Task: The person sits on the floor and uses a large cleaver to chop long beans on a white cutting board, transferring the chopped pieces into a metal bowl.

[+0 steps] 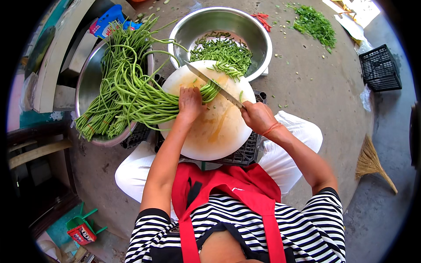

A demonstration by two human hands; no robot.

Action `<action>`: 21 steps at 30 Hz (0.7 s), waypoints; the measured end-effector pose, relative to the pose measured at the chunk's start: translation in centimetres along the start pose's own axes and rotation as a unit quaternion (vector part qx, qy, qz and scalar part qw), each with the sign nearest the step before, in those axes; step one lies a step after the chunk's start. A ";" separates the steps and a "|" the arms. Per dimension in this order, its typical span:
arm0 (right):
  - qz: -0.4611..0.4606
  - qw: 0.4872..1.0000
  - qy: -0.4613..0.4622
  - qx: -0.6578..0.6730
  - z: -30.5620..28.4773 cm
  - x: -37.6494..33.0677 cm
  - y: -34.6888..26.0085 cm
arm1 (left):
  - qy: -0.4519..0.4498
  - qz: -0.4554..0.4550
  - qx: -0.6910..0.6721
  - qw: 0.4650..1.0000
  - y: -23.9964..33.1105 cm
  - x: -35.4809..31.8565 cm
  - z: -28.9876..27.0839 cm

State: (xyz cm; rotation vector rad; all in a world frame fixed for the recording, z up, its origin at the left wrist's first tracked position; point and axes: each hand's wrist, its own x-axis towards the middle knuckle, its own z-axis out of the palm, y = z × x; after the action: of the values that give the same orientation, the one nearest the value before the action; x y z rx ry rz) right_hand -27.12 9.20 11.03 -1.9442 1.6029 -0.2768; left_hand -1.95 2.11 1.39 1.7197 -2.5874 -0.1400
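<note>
Left of the hands, long green beans (144,96) drape over a metal basin (91,83), reaching the left hand (190,104), which clamps them on a round white board (215,136). Beyond both hands, a steel bowl (262,44) holds cut pieces (219,53). The knife (228,96) crosses the bean ends, its handle gripped by the right hand (258,117).

The round board (215,127) looks matt plastic, the knife (223,92) metal

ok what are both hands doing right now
Left hand: closed, holding beans on the board.
Right hand: closed, holding the knife.
</note>
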 end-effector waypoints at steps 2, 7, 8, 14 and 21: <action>0.027 0.999 -0.026 -0.032 0.9 -0.8 0.2 | -0.023 -0.005 -0.008 1.000 0.0 -0.3 1.0; 0.023 0.997 -0.057 -0.051 0.1 -1.5 0.3 | 0.010 0.005 0.005 1.000 0.0 -0.8 2.2; 0.022 0.996 -0.069 -0.055 -0.3 -1.4 0.2 | 0.010 0.003 0.003 1.000 0.0 -0.8 2.4; 0.031 0.993 -0.088 -0.072 3.1 2.7 -0.6 | -0.005 -0.018 0.011 1.000 0.0 -1.1 2.7; 0.001 0.999 -0.005 -0.044 8.5 7.9 -0.2 | -0.005 -0.017 0.030 0.999 0.5 -1.0 3.1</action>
State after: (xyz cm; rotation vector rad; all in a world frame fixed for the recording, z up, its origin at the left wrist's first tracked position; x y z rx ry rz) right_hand -20.64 4.41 2.74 -2.0070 1.6363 -0.1990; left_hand -2.28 3.39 -1.60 1.7865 -2.5970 -0.0746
